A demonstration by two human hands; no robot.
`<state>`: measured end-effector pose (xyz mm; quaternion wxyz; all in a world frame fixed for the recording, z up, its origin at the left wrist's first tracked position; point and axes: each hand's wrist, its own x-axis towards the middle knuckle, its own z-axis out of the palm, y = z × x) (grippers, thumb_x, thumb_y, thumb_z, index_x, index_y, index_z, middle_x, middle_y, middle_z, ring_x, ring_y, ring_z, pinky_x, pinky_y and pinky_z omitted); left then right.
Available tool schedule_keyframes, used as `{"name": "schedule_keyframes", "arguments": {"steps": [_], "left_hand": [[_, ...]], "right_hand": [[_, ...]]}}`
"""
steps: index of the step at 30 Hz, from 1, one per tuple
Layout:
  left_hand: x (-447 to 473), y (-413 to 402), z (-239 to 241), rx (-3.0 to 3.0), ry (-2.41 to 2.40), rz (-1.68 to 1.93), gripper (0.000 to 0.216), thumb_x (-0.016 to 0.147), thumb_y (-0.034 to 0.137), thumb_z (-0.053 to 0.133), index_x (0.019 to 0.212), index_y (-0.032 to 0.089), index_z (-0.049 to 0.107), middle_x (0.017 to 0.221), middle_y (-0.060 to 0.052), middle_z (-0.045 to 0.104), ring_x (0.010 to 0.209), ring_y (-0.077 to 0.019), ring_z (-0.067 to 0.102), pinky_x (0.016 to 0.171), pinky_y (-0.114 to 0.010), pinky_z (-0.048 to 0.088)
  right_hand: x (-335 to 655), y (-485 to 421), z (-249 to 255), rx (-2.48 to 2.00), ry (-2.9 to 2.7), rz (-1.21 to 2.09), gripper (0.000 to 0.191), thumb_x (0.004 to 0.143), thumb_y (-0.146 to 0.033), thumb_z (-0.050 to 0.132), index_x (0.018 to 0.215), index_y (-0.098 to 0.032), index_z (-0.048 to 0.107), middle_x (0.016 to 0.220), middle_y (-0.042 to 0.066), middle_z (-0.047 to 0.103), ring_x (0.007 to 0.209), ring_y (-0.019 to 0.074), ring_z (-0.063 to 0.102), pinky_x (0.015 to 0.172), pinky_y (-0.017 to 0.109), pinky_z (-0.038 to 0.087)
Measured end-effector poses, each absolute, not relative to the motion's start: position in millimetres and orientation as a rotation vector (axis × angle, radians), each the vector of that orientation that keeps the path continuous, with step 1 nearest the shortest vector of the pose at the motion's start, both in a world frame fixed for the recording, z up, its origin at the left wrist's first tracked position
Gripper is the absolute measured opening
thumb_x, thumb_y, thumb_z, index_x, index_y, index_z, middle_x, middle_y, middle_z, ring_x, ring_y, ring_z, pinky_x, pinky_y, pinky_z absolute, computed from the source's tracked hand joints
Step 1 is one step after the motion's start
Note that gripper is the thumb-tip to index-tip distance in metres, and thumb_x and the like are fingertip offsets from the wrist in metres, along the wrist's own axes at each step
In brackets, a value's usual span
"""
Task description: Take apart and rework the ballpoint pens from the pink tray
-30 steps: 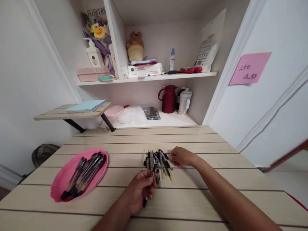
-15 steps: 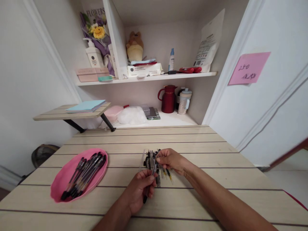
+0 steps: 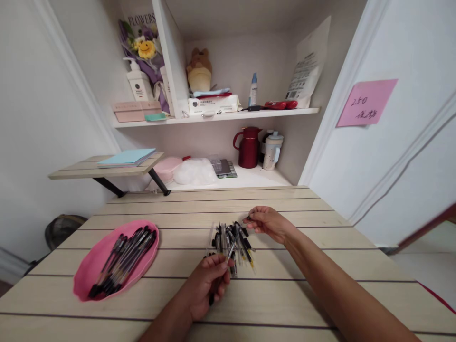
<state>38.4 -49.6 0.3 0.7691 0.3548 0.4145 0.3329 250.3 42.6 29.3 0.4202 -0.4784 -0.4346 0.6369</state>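
Observation:
My left hand (image 3: 210, 280) is closed round a slim clear-barrelled pen (image 3: 233, 246), whose black end pokes out below the fingers. The pen slants up and to the right. At its upper end my right hand (image 3: 265, 222) is closed in a pinch, with a small dark piece (image 3: 248, 218) at its fingertips; whether this is a part of the pen or separate I cannot tell. Beneath the hands lies a loose pile of pen parts (image 3: 221, 240), with black caps, clear tubes and refills with yellowish ends. Left of the hands, a pink tray (image 3: 80, 275) holds several black-capped pens (image 3: 124, 259).
The pile and tray stand on a slatted wooden table (image 3: 285, 304). Behind are white shelves with a dark red jug (image 3: 249, 149), a pale cup (image 3: 272, 152) and a plastic bag (image 3: 195, 172). A small raised wooden shelf (image 3: 85, 167) carries blue paper (image 3: 126, 157).
My right hand has moved up and to the right, away from my left hand, uncovering more of the pen and the pile. My left hand has barely moved and still grips the pen.

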Motion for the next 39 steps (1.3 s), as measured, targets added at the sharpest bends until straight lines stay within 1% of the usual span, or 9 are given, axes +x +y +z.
{"name": "schedule_keyframes", "arguments": {"steps": [5,10,13,16,19,21,28,35,39], "left_hand": [[39,-49,1,0.731,0.876,0.775,0.025,0.069,0.032,0.06,0.086,0.014,0.055,0.054,0.004,0.05,0.032,-0.0006,0.034,0.031,-0.014,0.015],[40,-48,1,0.732,0.863,0.795,0.023,0.069,0.032,0.06,0.084,0.015,0.055,0.054,0.004,0.05,0.032,-0.0005,0.032,0.031,-0.014,0.014],[37,-49,2,0.726,0.846,0.763,0.024,0.067,0.031,0.061,0.084,0.015,0.056,0.053,0.004,0.051,0.032,-0.0005,0.032,0.031,-0.014,0.013],[34,-49,4,0.72,0.849,0.723,0.023,0.067,0.03,0.061,0.083,0.014,0.057,0.052,0.004,0.051,0.031,-0.0004,0.032,0.03,-0.014,0.012],[34,-48,6,0.697,0.876,0.771,0.021,0.068,0.029,0.06,0.081,0.014,0.057,0.054,0.004,0.052,0.032,-0.0012,0.035,0.03,-0.014,0.015],[35,-47,6,0.663,0.902,0.834,0.019,0.067,0.028,0.06,0.08,0.014,0.058,0.056,0.003,0.053,0.036,-0.0027,0.041,0.032,-0.014,0.022],[38,-47,4,0.641,0.915,0.942,0.022,0.061,0.023,0.067,0.08,0.013,0.062,0.057,0.002,0.054,0.049,-0.0074,0.051,0.041,-0.017,0.037],[38,-47,2,0.662,0.909,0.937,0.026,0.06,0.024,0.069,0.083,0.012,0.063,0.057,0.0,0.057,0.052,-0.0094,0.054,0.045,-0.019,0.04],[38,-47,2,0.655,0.908,0.936,0.025,0.06,0.024,0.069,0.082,0.013,0.063,0.057,0.001,0.057,0.051,-0.0095,0.055,0.047,-0.019,0.04]], "right_hand": [[245,38,22,-1.241,-1.227,1.816,0.011,0.064,-0.01,0.05,0.075,-0.013,0.052,0.052,0.001,0.061,0.037,0.007,0.053,0.031,0.012,0.035],[222,26,11,-1.064,-1.233,2.048,0.012,0.065,-0.021,0.058,0.073,-0.012,0.052,0.049,-0.001,0.058,0.033,0.0056,0.05,0.03,0.011,0.034],[213,27,9,-1.023,-1.162,1.901,0.02,0.067,-0.031,0.058,0.066,-0.015,0.047,0.046,-0.003,0.054,0.029,0.0042,0.044,0.027,0.012,0.027],[225,37,14,-1.061,-1.043,1.587,0.023,0.069,-0.036,0.056,0.067,-0.017,0.043,0.046,-0.006,0.05,0.029,0.0029,0.039,0.028,0.013,0.025],[248,49,18,-1.236,-1.036,1.312,0.02,0.072,-0.035,0.049,0.065,-0.018,0.041,0.042,-0.007,0.045,0.027,0.0031,0.033,0.028,0.015,0.021],[260,51,17,-1.467,-1.249,1.287,0.019,0.07,-0.03,0.048,0.058,-0.017,0.041,0.037,-0.006,0.043,0.026,0.0033,0.029,0.027,0.016,0.017],[257,41,6,-1.916,-2.066,1.302,0.016,0.06,-0.025,0.054,0.05,-0.014,0.05,0.038,0.0,0.053,0.031,0.0094,0.044,0.033,0.02,0.03],[258,38,14,-1.904,-2.12,1.351,0.025,0.065,-0.034,0.051,0.051,-0.014,0.05,0.046,0.006,0.06,0.037,0.0118,0.052,0.034,0.019,0.033],[258,36,19,-1.925,-2.077,1.38,0.023,0.069,-0.026,0.046,0.049,-0.014,0.046,0.044,0.006,0.058,0.037,0.0116,0.052,0.035,0.019,0.033]]}}
